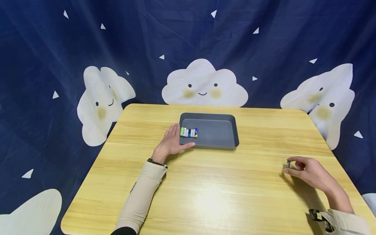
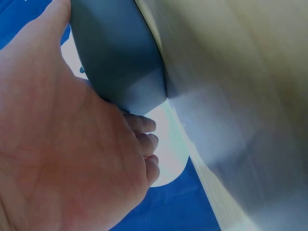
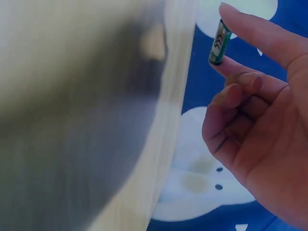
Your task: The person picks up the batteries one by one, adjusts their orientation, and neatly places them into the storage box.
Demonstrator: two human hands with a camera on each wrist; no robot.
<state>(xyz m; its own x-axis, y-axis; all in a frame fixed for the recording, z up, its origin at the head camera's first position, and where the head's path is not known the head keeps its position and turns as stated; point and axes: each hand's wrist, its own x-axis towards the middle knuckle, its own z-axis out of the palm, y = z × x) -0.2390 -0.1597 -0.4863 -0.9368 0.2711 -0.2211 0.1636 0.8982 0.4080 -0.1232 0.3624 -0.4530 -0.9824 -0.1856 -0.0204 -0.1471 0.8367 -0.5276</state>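
Note:
Between thumb and index finger my right hand (image 1: 312, 171) pinches a small green and silver battery (image 3: 220, 44) by its two ends, over the right part of the table. The other fingers of that hand are curled in. At the back centre lies a dark grey rectangular tray (image 1: 218, 130) with a low rim. My left hand (image 1: 169, 142) rests against the tray's left side with straight fingers, the thumb stretched along the front rim. Several batteries (image 1: 189, 133) in green, white, grey and blue stand side by side in a row inside the tray, at its left end.
The tray stands on a light wood table (image 1: 229, 189) with rounded corners. Behind the table hangs a dark blue curtain (image 1: 182, 29) printed with white clouds and small triangles. A bright patch of glare shows on the tabletop near the front.

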